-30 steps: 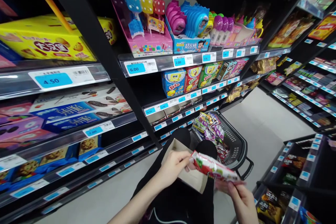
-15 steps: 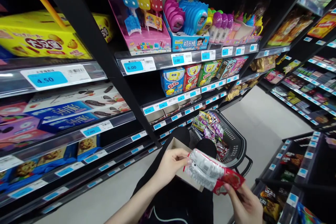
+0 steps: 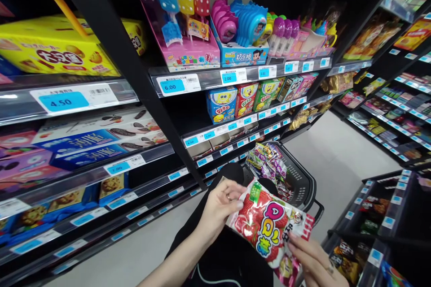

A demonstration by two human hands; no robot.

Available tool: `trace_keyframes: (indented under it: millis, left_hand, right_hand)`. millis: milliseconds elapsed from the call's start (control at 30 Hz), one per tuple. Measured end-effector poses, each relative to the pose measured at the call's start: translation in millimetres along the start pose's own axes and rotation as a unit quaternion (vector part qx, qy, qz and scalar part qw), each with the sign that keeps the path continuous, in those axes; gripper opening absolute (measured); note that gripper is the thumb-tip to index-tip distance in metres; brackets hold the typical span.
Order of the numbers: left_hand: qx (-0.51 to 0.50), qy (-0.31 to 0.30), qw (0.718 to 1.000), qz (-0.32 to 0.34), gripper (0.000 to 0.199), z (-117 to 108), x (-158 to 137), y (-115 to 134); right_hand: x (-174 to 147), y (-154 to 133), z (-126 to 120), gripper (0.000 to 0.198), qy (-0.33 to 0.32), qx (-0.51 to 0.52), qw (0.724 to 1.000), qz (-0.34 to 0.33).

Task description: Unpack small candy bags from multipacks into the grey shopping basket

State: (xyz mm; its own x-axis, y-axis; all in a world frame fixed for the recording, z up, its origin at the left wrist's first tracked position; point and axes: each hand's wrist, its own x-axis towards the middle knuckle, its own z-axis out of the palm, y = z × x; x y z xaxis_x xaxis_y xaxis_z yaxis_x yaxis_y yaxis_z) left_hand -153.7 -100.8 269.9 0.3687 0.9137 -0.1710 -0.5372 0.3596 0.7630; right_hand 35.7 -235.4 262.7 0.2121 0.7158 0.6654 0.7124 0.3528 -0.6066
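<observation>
A red and white gummy candy bag point(image 3: 261, 224) with strawberry pictures and colourful lettering is held in front of me over my dark-clothed lap. My left hand point(image 3: 220, 206) pinches its upper left corner, thumb on the front. On the right end, my right hand point(image 3: 313, 258) grips the bag with the thumb across its printed side. The printed front faces up toward me. Just beyond the bag, a dark grey shopping basket point(image 3: 305, 184) stands on the floor with many small candy packets point(image 3: 266, 161) heaped inside. The open box on my lap is mostly hidden by the bag and my left hand.
Black shelving point(image 3: 175, 161) with blue price tags runs along the left, carrying snack boxes such as a yellow carton point(image 3: 67, 45) and toy candies point(image 3: 249, 22). A low rack point(image 3: 363, 224) with packets stands at the right. Pale floor point(image 3: 343, 148) shows between them.
The candy bag has turned from its silvery back to its printed red front and spread flatter. Both hands still hold its ends; the right hand has moved slightly lower. The lap box has become mostly covered.
</observation>
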Motion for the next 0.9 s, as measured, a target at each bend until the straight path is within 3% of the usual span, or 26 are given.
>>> trace_keyframes:
  millis: [33, 100, 167, 233, 300, 433, 567, 633, 700, 767, 833, 900]
  left_hand:
    - [-0.019, 0.009, 1.000, -0.019, 0.043, 1.6, 0.5, -2.6]
    - [-0.033, 0.004, 0.997, -0.070, 0.058, 3.8, 1.1, -7.0]
    - [-0.014, -0.015, 0.992, -0.122, 0.047, 4.1, 1.3, -9.9]
    - [0.042, -0.025, 0.989, -0.138, 0.033, 2.4, 1.4, -11.6]
    - [0.125, -0.026, 0.985, -0.120, 0.028, -0.5, 1.4, -12.7]
    - [0.287, -0.005, 0.957, -0.042, 0.020, -4.3, 0.6, -14.3]
    - [0.328, 0.013, 0.945, 0.005, 0.017, -2.4, 3.0, -15.5]
    - [0.288, -0.013, 0.958, -0.010, 0.019, -1.5, 6.5, -14.9]
    - [0.225, -0.100, 0.966, -0.076, 0.030, -1.8, 10.6, -13.7]
    - [0.176, -0.180, 0.956, -0.154, 0.037, -3.2, 14.2, -13.1]
    - [0.159, -0.174, 0.953, -0.190, 0.037, -5.5, 16.7, -13.8]
    - [0.181, -0.103, 0.965, -0.159, 0.034, -8.0, 18.1, -14.6]
  right_hand:
    - [-1.7, 0.4, 3.6, 0.023, 0.024, 0.023, 0.999, 0.036]
    - [-6.0, 4.6, 11.4, 0.046, 0.077, 0.088, 0.981, 0.155]
    - [-11.4, 12.0, 17.8, 0.070, 0.082, 0.164, 0.934, 0.306]
    - [-17.3, 19.6, 20.8, 0.063, 0.058, 0.200, 0.878, 0.431]
    - [-22.2, 23.9, 20.0, 0.045, 0.053, 0.178, 0.853, 0.488]
    - [-23.5, 20.4, 12.9, 0.038, 0.046, 0.056, 0.890, 0.450]
    - [-16.1, 12.9, 10.1, 0.042, 0.024, 0.034, 0.907, 0.420]
    - [-12.3, 10.6, 11.3, 0.043, 0.030, 0.063, 0.904, 0.422]
    - [-8.6, 9.5, 12.8, 0.044, 0.043, 0.103, 0.891, 0.440]
    - [-4.5, 10.1, 13.0, 0.042, 0.041, 0.130, 0.881, 0.453]
    - [0.2, 12.1, 11.5, 0.037, -0.008, 0.129, 0.890, 0.436]
    - [4.7, 14.2, 9.0, 0.031, -0.066, 0.087, 0.916, 0.385]
